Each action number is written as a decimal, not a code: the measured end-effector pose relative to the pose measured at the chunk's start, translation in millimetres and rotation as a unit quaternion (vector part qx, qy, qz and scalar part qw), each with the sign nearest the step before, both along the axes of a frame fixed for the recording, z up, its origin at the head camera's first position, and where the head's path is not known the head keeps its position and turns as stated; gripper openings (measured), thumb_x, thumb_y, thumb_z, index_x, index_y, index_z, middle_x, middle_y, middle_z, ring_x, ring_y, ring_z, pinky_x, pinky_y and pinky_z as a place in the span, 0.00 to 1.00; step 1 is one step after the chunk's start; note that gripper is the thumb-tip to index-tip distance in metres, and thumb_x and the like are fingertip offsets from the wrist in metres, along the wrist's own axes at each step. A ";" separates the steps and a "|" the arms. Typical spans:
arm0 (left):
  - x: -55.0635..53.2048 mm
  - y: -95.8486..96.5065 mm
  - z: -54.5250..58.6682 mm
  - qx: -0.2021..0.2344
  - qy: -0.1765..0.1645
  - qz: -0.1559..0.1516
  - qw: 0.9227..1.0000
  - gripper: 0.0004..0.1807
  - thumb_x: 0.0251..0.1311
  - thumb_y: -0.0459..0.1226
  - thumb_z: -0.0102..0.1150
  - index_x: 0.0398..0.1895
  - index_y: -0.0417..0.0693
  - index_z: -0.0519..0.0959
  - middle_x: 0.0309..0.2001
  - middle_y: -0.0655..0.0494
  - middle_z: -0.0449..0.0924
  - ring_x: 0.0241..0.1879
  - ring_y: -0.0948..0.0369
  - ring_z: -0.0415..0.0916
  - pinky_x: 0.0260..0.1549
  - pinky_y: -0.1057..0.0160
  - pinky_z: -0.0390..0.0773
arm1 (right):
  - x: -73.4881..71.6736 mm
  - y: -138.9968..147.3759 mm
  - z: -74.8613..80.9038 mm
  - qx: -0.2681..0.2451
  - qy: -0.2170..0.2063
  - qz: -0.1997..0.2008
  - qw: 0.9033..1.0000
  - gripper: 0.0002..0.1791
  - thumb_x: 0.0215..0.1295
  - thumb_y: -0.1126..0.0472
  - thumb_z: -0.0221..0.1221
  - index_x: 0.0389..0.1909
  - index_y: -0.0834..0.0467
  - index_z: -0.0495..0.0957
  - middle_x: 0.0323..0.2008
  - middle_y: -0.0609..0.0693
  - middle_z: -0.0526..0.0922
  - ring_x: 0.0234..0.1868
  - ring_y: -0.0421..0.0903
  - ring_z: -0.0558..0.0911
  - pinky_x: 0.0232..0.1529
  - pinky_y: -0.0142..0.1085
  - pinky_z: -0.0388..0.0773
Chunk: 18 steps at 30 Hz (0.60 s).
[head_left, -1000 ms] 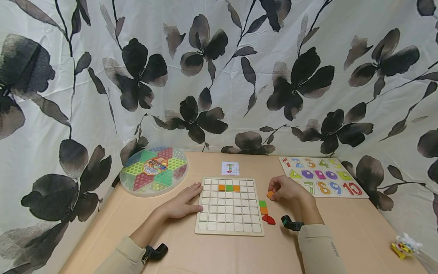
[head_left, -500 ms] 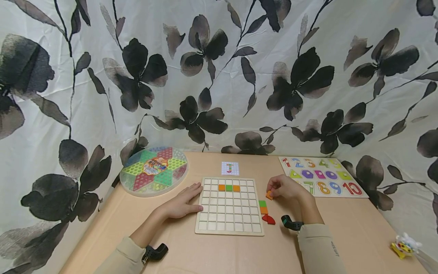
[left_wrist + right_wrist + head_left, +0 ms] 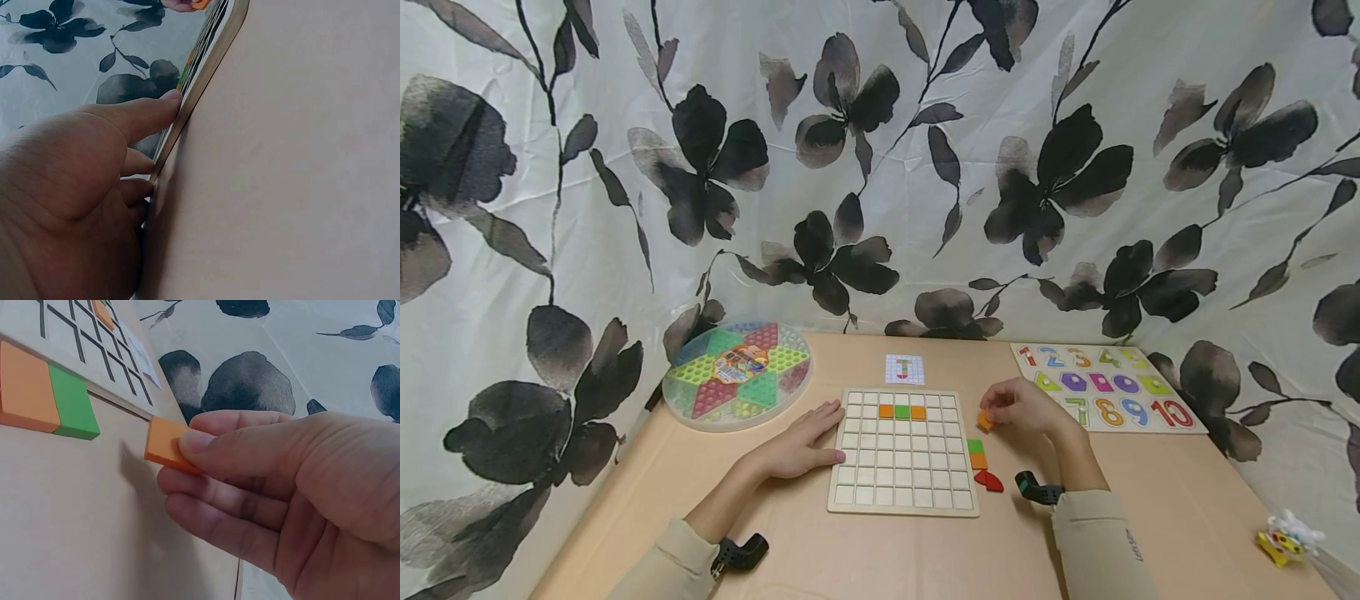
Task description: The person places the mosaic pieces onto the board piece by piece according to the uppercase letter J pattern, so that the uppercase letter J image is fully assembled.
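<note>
My right hand (image 3: 1018, 406) pinches an orange square tile (image 3: 167, 444) between thumb and fingers, to the right of a wooden grid board (image 3: 903, 479). In the board's second row from the top sit a green tile (image 3: 902, 412) and an orange tile on either side of it. Fingers fairly straight, my left hand (image 3: 796, 442) rests at the board's left edge; its thumb touches the rim in the left wrist view. Beside the board's right edge lie a loose green tile (image 3: 975, 446), an orange tile (image 3: 978, 461) and red rounded pieces (image 3: 992, 482).
Behind the board lies a small printed card (image 3: 905, 369) with a T-like figure. A round Chinese checkers board (image 3: 737, 377) stands at the back left, a number puzzle board (image 3: 1108, 387) at the back right. Near the right edge is a small yellow-and-white toy (image 3: 1288, 537).
My right hand has moved slightly left and away from me with the orange tile, closer to the board. The left hand has stayed at the board's edge.
</note>
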<state>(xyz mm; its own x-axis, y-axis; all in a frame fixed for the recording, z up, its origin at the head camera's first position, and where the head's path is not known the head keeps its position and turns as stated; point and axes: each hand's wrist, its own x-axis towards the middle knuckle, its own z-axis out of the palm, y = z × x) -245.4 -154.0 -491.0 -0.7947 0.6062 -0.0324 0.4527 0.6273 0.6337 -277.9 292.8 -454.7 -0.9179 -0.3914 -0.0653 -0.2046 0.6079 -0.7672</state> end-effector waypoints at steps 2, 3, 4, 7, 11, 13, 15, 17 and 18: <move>-0.3 0.0 -0.2 0.000 -0.001 0.001 1.000 0.46 0.72 0.53 0.60 0.82 0.38 0.54 0.85 0.40 0.43 0.84 0.42 0.37 0.82 0.39 0.40 | 0.4 -1.5 1.2 0.002 0.008 -0.008 1.000 0.07 0.67 0.72 0.64 0.43 0.64 0.86 0.36 0.53 0.88 0.35 0.46 0.80 0.36 0.32 0.81; -0.4 0.1 -0.2 0.000 -0.002 0.001 1.000 0.46 0.72 0.53 0.60 0.82 0.38 0.54 0.85 0.40 0.43 0.84 0.42 0.37 0.82 0.39 0.40 | 0.6 -2.2 1.7 0.002 0.012 -0.009 1.000 0.07 0.67 0.72 0.64 0.44 0.64 0.86 0.36 0.53 0.88 0.35 0.47 0.81 0.37 0.32 0.82; -0.3 0.3 0.0 0.001 -0.004 0.002 1.000 0.46 0.72 0.53 0.60 0.83 0.38 0.54 0.85 0.40 0.43 0.84 0.42 0.37 0.82 0.39 0.39 | 0.6 -2.9 1.9 0.002 0.014 -0.012 1.000 0.07 0.67 0.72 0.64 0.44 0.64 0.86 0.37 0.53 0.88 0.36 0.47 0.81 0.38 0.32 0.82; 0.0 0.8 0.5 0.002 -0.005 0.002 1.000 0.46 0.72 0.52 0.61 0.83 0.39 0.54 0.85 0.41 0.43 0.84 0.42 0.37 0.82 0.39 0.39 | 0.6 -5.7 2.9 0.004 0.025 -0.013 1.000 0.07 0.67 0.71 0.65 0.44 0.62 0.87 0.38 0.53 0.88 0.37 0.49 0.81 0.39 0.31 0.82; 0.3 0.7 0.6 0.003 -0.003 0.002 1.000 0.46 0.71 0.52 0.61 0.82 0.38 0.54 0.85 0.40 0.43 0.84 0.42 0.37 0.82 0.39 0.40 | -0.1 -10.0 3.6 0.003 0.038 -0.008 0.999 0.06 0.67 0.70 0.67 0.43 0.60 0.88 0.38 0.52 0.89 0.38 0.49 0.80 0.38 0.31 0.81; 0.3 0.7 0.4 0.004 -0.002 0.002 1.000 0.46 0.71 0.52 0.61 0.82 0.38 0.55 0.84 0.40 0.43 0.84 0.42 0.37 0.82 0.38 0.40 | -0.6 -11.7 3.5 0.002 0.042 -0.008 0.999 0.07 0.67 0.70 0.67 0.43 0.60 0.88 0.38 0.52 0.88 0.39 0.49 0.80 0.39 0.31 0.81; 0.5 0.7 0.5 0.004 -0.003 0.002 1.000 0.46 0.71 0.52 0.61 0.82 0.38 0.55 0.85 0.40 0.43 0.84 0.42 0.37 0.82 0.39 0.40 | -0.8 -13.2 3.1 0.001 0.046 -0.011 0.999 0.07 0.66 0.70 0.67 0.44 0.61 0.88 0.38 0.51 0.87 0.39 0.49 0.79 0.40 0.32 0.81; 0.6 0.7 0.5 0.004 -0.003 0.002 1.000 0.46 0.71 0.52 0.61 0.82 0.38 0.54 0.85 0.40 0.43 0.84 0.42 0.37 0.82 0.39 0.39 | -1.1 -14.8 2.7 0.002 0.051 -0.015 0.999 0.09 0.66 0.70 0.67 0.45 0.61 0.88 0.38 0.51 0.87 0.40 0.49 0.79 0.42 0.33 0.80; 0.5 0.7 0.5 0.005 -0.003 0.001 1.000 0.46 0.72 0.52 0.61 0.82 0.38 0.54 0.85 0.40 0.43 0.84 0.42 0.37 0.82 0.39 0.39 | -1.2 -15.8 2.5 0.002 0.053 -0.018 0.998 0.09 0.65 0.70 0.68 0.46 0.60 0.88 0.38 0.50 0.87 0.41 0.49 0.79 0.43 0.33 0.80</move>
